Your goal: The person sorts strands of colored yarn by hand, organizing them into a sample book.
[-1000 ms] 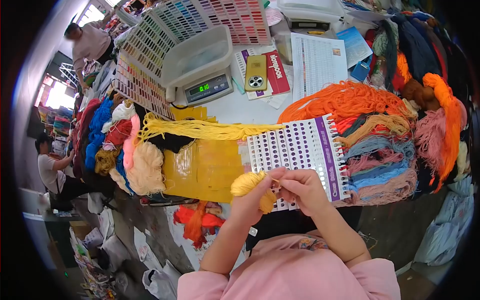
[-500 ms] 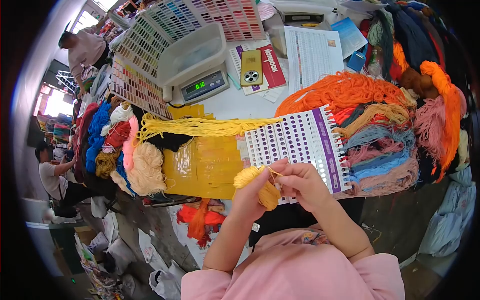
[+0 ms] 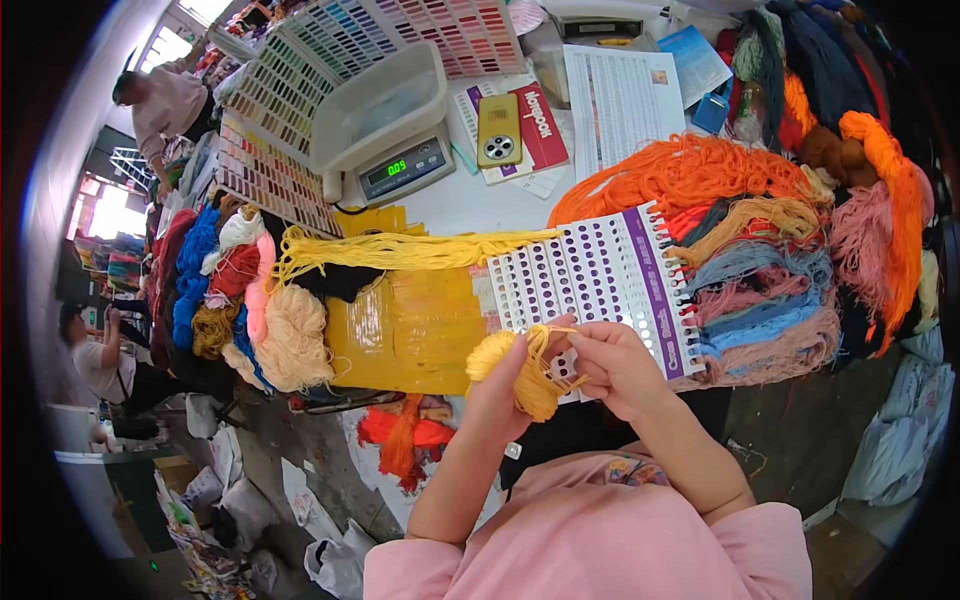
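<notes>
A bundle of yellow thread (image 3: 537, 393) is in my left hand (image 3: 497, 385), whose fingers are wrapped round it. My right hand (image 3: 615, 368) is closed at the bundle's right side, its fingertips pinching loose yellow strands. Both hands are over the lower edge of a white punched card (image 3: 560, 275) with a purple strip and rows of holes. A long pale-yellow skein (image 3: 410, 250) lies across the card's upper left and the yellow taped surface (image 3: 400, 335).
A scale (image 3: 405, 172) bearing a plastic tub (image 3: 385, 110) stands beyond, beside a phone (image 3: 499, 131) and a notebook (image 3: 541, 125). Orange thread (image 3: 690, 180) and other colored skeins lie right, more at left. Two people are at the far left.
My right hand has shifted slightly, and more loose yellow strands now show between the hands. The scale reading went from 0.10 to 0.09. The lower person at the left has raised their hands.
</notes>
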A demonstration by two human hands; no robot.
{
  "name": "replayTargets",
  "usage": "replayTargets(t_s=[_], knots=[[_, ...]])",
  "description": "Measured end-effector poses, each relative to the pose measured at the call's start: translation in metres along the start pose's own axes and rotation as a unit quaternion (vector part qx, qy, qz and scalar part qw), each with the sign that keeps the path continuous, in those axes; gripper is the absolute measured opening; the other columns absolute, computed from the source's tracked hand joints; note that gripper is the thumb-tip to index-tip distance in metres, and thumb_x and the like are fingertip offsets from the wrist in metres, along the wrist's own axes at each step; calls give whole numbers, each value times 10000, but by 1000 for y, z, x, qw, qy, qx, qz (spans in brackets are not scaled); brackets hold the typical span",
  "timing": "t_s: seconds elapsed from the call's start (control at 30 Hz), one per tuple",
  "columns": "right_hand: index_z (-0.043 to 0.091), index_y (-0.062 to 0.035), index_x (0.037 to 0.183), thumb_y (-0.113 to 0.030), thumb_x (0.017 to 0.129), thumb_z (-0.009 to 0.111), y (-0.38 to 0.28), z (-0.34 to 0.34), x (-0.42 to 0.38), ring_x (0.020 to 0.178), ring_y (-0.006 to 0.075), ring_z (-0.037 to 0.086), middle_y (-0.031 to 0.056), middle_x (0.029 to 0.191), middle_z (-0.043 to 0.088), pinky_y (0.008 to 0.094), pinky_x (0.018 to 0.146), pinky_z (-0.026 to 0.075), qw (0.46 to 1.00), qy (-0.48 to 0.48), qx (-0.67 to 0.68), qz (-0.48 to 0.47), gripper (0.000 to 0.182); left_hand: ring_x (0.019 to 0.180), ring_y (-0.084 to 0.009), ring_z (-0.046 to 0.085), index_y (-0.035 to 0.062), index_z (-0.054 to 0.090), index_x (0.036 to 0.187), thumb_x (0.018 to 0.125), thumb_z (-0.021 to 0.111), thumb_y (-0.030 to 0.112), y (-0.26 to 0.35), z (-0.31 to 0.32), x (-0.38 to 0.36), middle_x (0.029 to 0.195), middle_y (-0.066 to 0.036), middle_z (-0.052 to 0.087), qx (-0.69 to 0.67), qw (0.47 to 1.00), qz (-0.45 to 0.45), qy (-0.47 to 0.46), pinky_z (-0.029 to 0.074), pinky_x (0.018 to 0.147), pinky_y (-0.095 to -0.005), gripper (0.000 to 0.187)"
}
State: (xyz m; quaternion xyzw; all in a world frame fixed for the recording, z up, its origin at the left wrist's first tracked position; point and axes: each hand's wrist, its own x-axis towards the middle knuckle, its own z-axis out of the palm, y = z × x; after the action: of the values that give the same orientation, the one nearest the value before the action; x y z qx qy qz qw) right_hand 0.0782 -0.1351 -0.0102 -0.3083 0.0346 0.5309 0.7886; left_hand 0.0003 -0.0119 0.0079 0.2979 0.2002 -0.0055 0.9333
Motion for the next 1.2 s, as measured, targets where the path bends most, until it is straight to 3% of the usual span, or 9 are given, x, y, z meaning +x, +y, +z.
replayTargets(t_s=[0.1,0.2,0.3,0.5,0.6,0.7,1.0,1.2], knots=[[554,18,883,-94,752,548,0,10,-2,393,-2,306,-34,553,451,147,325,197,999,35,11,-5,173,1089,-211,374,-14,375,1152,865,315,258,0,2,0,1190,-132,383,9,1000,9,-13,353,867,-356,400],[575,12,826,-94,741,557,-1,26,-2,398,1,307,-27,552,451,148,331,199,987,57,-147,-30,137,1080,-216,387,-20,343,1175,867,300,254,3,6,-1,1187,-137,384,64,998,-17,-15,350,871,-340,414],[589,11,791,-79,732,557,2,25,-1,409,8,322,-17,574,464,146,338,207,988,56,-140,-40,112,1044,-207,418,-66,266,1200,860,260,354,2,5,-1,1177,-152,381,85,996,-17,-22,335,875,-319,540],[588,26,794,-59,726,551,0,24,-3,405,12,327,-9,572,469,146,341,222,991,55,-115,-42,114,1010,-199,448,-59,373,1129,852,367,256,4,-1,-1,1101,-139,445,-59,997,-41,-27,375,848,-321,420],[589,28,797,-54,724,548,-1,24,-4,395,13,318,-13,541,454,149,340,218,994,44,-86,-42,117,955,-208,489,-62,373,1116,824,439,172,3,-3,-2,1049,-150,481,73,997,7,-11,411,803,-320,380],[588,33,813,-52,725,545,-1,22,-4,386,14,307,-18,517,443,152,340,213,996,40,-68,-37,130,912,-212,513,-58,381,1100,799,475,99,1,-2,-2,1016,-159,504,14,999,5,31,436,764,-316,352],[582,46,824,-57,730,551,-4,23,-4,377,13,303,-6,533,461,158,338,212,997,43,-49,-31,143,907,-190,509,-71,423,1062,830,429,205,-3,-3,-1,1018,-141,497,34,995,32,90,418,774,-315,361],[580,46,835,-69,744,544,-4,19,-2,380,9,311,9,570,499,154,338,216,998,38,-38,-22,151,852,-191,525,-11,416,1052,799,485,109,0,-2,-1,998,-138,519,-42,994,8,100,450,710,-308,289]])
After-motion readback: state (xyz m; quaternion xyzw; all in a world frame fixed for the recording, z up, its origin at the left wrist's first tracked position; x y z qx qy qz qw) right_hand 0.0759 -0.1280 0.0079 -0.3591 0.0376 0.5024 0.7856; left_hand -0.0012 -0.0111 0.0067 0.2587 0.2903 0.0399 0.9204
